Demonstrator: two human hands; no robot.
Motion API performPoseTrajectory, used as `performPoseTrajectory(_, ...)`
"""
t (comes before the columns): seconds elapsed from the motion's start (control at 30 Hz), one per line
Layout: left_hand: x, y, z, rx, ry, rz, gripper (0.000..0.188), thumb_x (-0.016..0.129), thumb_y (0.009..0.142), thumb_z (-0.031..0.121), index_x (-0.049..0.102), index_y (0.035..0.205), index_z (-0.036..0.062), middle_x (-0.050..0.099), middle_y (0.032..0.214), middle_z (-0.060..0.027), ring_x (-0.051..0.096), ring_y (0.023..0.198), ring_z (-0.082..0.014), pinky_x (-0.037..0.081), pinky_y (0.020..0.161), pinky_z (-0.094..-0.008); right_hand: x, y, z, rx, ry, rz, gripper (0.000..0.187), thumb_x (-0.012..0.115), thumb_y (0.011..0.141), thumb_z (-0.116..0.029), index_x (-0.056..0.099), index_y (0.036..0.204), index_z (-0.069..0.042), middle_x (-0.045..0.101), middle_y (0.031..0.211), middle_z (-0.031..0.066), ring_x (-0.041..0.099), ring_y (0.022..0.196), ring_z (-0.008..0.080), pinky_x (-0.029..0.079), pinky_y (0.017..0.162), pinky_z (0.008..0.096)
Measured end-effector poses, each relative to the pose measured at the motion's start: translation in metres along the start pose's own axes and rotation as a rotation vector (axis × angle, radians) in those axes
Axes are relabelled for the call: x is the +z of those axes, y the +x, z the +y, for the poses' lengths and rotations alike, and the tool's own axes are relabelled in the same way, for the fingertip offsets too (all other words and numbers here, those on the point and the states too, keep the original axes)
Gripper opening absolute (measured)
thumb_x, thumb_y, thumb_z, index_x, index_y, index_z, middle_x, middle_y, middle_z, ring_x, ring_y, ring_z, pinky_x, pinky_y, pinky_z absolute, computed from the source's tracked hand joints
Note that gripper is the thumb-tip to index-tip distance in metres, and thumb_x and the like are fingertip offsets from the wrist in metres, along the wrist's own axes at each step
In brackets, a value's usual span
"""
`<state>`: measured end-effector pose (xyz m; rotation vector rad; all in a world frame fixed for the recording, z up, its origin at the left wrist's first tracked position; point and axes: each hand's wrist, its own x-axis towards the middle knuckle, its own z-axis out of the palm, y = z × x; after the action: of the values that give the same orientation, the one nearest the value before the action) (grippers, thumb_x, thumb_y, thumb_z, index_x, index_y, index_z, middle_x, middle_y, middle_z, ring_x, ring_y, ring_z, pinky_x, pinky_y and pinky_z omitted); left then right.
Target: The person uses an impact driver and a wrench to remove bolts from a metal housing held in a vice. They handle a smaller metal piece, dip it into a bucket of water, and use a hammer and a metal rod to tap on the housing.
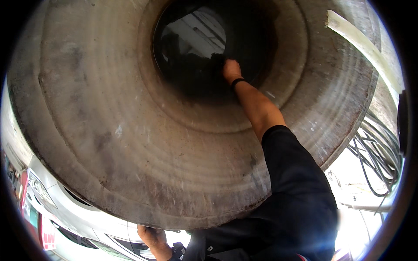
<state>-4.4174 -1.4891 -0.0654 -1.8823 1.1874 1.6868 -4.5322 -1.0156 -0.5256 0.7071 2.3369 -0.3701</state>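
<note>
A wide, round, grey-brown tank (143,161) with stained, stepped walls fills most of the view. Dark water (196,78) lies at its bottom, reflecting a bright opening with beams. My right hand (232,71), a black band on its wrist, reaches down low over the water. Its fingers are curled closed against a dark shape that I cannot tell from the reflection. Just below the tank's near rim is my left hand (152,241), its fingers bent in; the rim partly hides them and whatever they grip.
A pale, translucent hose (365,45) arches over the tank's right edge. Black cables (379,152) hang in a loose coil at the right. Beyond the near left edge stands a silver car (82,217), with a red and white vehicle (43,228) beside it.
</note>
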Motion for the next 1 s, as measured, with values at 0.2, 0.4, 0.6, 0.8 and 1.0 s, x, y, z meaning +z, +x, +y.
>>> performPoseTrajectory(0.2,0.001,-0.001,-0.004,-0.014,-0.026,0.107,0.02,0.049,0.098,0.02,0.06,0.098,0.0025,0.06,0.073,-0.0045,0.047,0.05,-0.0091,0.034,0.038,-0.0216,0.003,-0.001,-0.001,-0.005,0.002,0.075,0.019,0.057,0.091,-0.008,0.072,0.098,0.0,0.07,0.106,0.0231,0.067,0.102,0.0404,0.055,0.087,0.0469)
performPoseTrajectory(0.4,0.002,0.002,-0.009,0.008,-0.06,0.22,0.019,0.049,0.096,0.017,0.061,0.101,0.0027,0.062,0.077,-0.0056,0.046,0.047,-0.0109,0.034,0.037,-0.0228,0.002,0.0,-0.001,-0.017,0.005,0.066,0.019,0.058,0.09,-0.01,0.073,0.097,-0.001,0.07,0.105,0.0232,0.067,0.101,0.0401,0.055,0.087,0.0477)
performPoseTrajectory(0.6,0.014,-0.001,-0.008,-0.001,-0.107,0.263,0.02,0.05,0.096,0.015,0.062,0.104,0.0023,0.064,0.08,-0.0066,0.048,0.047,-0.011,0.033,0.036,-0.0228,-0.003,0.001,-0.008,0.003,-0.039,0.067,0.018,0.059,0.089,-0.01,0.074,0.097,-0.001,0.07,0.105,0.0227,0.067,0.102,0.0392,0.055,0.088,0.0461)
performPoseTrajectory(0.8,0.001,0.0,-0.01,-0.005,-0.113,0.209,0.027,0.053,0.095,0.018,0.062,0.113,-0.0004,0.068,0.097,-0.0109,0.062,0.067,-0.0162,0.047,0.049,-0.0261,0.002,0.0,-0.006,0.016,-0.064,0.089,0.019,0.06,0.089,-0.01,0.074,0.097,-0.001,0.07,0.106,0.0229,0.067,0.103,0.038,0.054,0.089,0.0447)
performPoseTrajectory(1.0,-0.002,-0.003,-0.012,-0.002,-0.135,0.167,0.038,0.057,0.095,0.021,0.058,0.124,-0.0037,0.065,0.123,-0.0167,0.063,0.113,-0.0292,0.056,0.092,-0.0418,0.002,0.002,-0.009,0.022,-0.07,0.023,0.019,0.06,0.089,-0.01,0.074,0.097,0.0,0.071,0.107,0.0217,0.068,0.103,0.0384,0.055,0.088,0.0455)
